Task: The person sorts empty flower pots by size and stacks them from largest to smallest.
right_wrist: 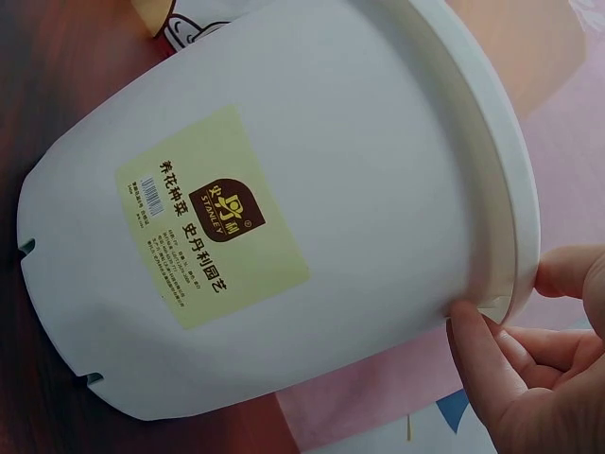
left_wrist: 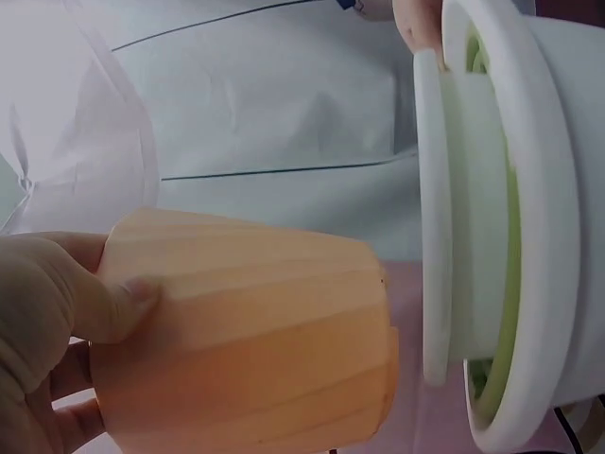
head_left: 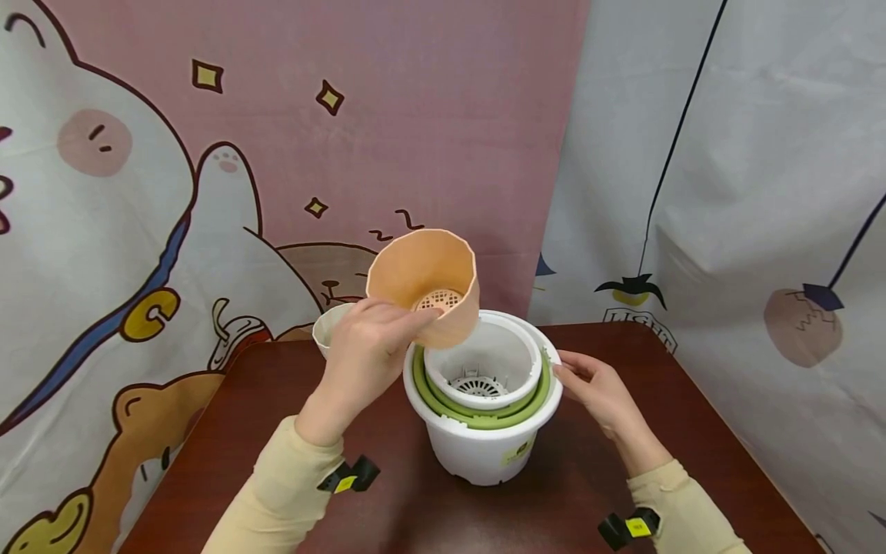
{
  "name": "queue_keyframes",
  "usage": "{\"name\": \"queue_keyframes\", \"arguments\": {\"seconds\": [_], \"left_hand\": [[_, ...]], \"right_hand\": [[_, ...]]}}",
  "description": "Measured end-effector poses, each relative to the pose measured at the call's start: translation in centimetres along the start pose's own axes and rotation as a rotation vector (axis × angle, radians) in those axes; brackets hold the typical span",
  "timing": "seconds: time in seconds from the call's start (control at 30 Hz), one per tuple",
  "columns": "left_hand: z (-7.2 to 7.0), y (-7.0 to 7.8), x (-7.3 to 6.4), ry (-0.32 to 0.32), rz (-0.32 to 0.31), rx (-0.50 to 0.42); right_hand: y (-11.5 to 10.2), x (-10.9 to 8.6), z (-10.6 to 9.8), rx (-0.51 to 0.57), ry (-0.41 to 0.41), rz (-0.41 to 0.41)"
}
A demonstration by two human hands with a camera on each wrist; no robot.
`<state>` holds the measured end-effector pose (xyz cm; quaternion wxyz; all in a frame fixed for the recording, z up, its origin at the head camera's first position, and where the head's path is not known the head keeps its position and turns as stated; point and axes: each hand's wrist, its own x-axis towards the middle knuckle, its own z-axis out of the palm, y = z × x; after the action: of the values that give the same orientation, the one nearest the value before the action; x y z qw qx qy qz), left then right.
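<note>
My left hand [head_left: 370, 346] grips an orange flowerpot [head_left: 424, 269] by its rim, thumb on the near outside and fingers inside. The pot is tilted with its mouth toward me, showing a perforated bottom. It hangs above the back left of a large white flowerpot [head_left: 477, 454]. Nested inside that one are a green pot [head_left: 484, 422] and a smaller white pot [head_left: 533, 365] with a slotted bottom. At the right side, my right hand [head_left: 597, 392] pinches the large pot's rim between thumb and fingers. A yellow label [right_wrist: 213, 218] is stuck on its wall.
A pale cream pot [head_left: 325, 327] stands at the back left of the dark red-brown table [head_left: 277, 431], partly behind my left hand. A cartoon-printed cloth [head_left: 415, 138] hangs behind the table, and a pale one continues along the right.
</note>
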<state>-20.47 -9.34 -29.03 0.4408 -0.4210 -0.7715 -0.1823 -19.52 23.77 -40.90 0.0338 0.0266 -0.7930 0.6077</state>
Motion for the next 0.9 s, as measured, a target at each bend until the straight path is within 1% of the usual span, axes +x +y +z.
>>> {"name": "queue_keyframes", "arguments": {"seconds": [0.13,0.37,0.53,0.6,0.73,0.9], "left_hand": [[0.5,0.6,0.3,0.004,0.037,-0.006],[1.0,1.6,0.7,-0.04,0.087,-0.001],[1.5,2.0,0.8,-0.084,0.114,-0.03],[1.8,2.1,0.7,-0.101,0.122,-0.048],[2.5,2.2,0.3,-0.116,0.136,-0.067],[3.3,2.1,-0.2,-0.133,0.142,-0.059]], "right_hand": [[0.0,0.0,0.0,-0.007,0.001,0.002],[-0.1,0.0,0.0,0.001,-0.001,0.005],[-0.1,0.0,0.0,-0.004,-0.002,0.008],[-0.1,0.0,0.0,-0.015,-0.001,0.013],[-0.2,0.0,0.0,-0.025,0.0,0.02],[-0.3,-0.1,0.0,-0.03,0.004,0.027]]}}
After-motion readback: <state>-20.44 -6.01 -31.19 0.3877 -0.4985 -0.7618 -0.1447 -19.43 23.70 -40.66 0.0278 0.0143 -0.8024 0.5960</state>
